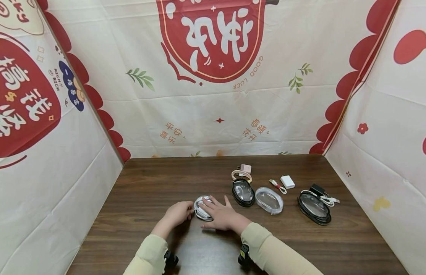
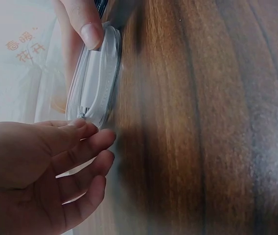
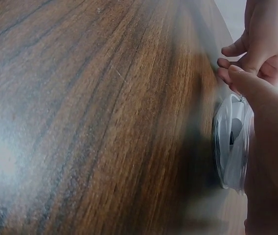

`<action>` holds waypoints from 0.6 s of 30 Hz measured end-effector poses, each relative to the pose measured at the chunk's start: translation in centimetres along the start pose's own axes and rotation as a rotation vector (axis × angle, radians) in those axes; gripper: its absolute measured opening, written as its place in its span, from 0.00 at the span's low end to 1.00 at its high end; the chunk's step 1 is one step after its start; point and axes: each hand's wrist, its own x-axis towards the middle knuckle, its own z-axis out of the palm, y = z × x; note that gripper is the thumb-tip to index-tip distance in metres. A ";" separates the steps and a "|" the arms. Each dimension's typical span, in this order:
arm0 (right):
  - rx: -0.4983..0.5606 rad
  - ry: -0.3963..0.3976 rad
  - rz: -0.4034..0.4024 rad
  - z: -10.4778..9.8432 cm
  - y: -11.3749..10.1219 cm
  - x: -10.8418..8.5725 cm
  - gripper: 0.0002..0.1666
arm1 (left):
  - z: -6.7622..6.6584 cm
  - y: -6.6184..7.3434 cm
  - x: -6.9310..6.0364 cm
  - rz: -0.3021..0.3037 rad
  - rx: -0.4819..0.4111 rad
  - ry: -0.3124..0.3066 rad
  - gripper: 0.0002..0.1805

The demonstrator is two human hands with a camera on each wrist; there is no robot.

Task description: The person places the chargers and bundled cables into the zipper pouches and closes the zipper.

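A small clear oval zip case [image 1: 199, 211] with white trim lies on the table, with something white inside; its exact kind is hard to make out. My left hand [image 1: 178, 213] pinches the zipper pull [image 2: 83, 113] at the case's left end between thumb and index finger, the other fingers loosely bent. Across the top and right side of the case rests my right hand [image 1: 221, 216], its fingers spread and fairly straight. In the left wrist view, one of its fingertips touches the case's clear top. Part of the case is hidden under the right hand.
To the right lie a black-rimmed oval case [image 1: 243, 193], a clear oval case [image 1: 269, 200] and another black-rimmed case [image 1: 314, 207]. Behind them are a pinkish charger [image 1: 245, 169] with a coiled cable, a white charger [image 1: 287, 181], a short white cable [image 1: 278, 186] and a black charger [image 1: 318, 190].
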 end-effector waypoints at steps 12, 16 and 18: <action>0.004 -0.014 0.021 -0.4 -0.3 0.0 0.47 | 0.0 0.3 -0.3 0.026 0.007 -0.041 0.10; 0.009 -0.013 0.021 -0.2 -0.1 0.0 0.47 | 0.1 0.6 -0.3 0.034 0.072 -0.009 0.10; 0.002 -0.001 0.016 -0.1 0.0 0.0 0.47 | 0.1 0.7 -0.2 0.028 0.092 0.003 0.10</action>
